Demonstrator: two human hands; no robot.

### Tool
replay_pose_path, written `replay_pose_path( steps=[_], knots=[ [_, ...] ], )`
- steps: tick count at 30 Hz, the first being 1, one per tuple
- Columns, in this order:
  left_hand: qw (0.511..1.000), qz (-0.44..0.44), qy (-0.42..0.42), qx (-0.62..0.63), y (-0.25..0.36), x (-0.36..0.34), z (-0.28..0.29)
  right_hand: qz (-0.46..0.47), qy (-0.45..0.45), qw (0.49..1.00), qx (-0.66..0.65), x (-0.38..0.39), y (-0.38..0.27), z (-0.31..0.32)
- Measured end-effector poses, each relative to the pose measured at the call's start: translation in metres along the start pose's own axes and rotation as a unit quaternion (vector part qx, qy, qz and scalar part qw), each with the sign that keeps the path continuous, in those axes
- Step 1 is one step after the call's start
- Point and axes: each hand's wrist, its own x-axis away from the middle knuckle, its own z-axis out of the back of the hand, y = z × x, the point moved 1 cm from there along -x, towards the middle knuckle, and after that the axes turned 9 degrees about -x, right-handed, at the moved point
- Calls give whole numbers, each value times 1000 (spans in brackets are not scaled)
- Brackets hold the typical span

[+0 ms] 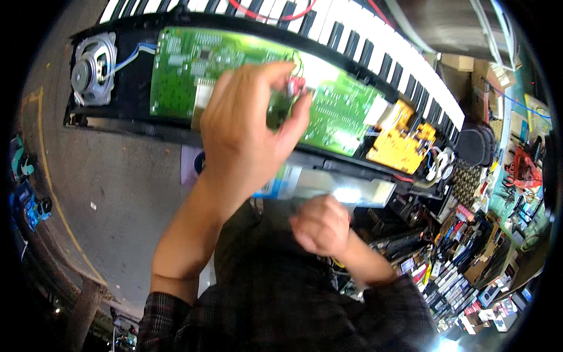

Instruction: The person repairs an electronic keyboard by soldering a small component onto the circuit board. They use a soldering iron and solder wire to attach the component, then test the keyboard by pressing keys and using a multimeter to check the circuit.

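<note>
My left hand (243, 120) is over the middle of a long green circuit board (182, 76). Between its thumb and forefinger is a small red and silver part (296, 87), with thin dark wires rising beside it. What the part is cannot be made out. My right hand (322, 226) is closed, slightly blurred, and lower down in front of a clear plastic sleeve (363, 192); anything inside its fingers is hidden. The board lies in the black case (132, 126) of an opened keyboard instrument, whose black and white keys (346, 35) run along the far side.
A round speaker (88, 73) with blue and white wires sits at the case's left end. At the right end is a yellow-orange circuit board (402, 141) with wires. Red cable (267, 16) loops over the keys. Cluttered tools and small boxes (457, 287) fill the right side.
</note>
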Motion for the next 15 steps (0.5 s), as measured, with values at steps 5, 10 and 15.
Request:
replay_pose_path(
  steps=[5,10,15],
  knots=[
    [999,32,7,10,-4,5,-3,-78,-48,991,100,36,38,-4],
    [999,35,3,18,-5,5,-3,-126,-41,980,148,19,25,-3],
    [999,32,6,14,-5,6,-4,-119,-16,984,129,-11,17,-34]
  ],
)
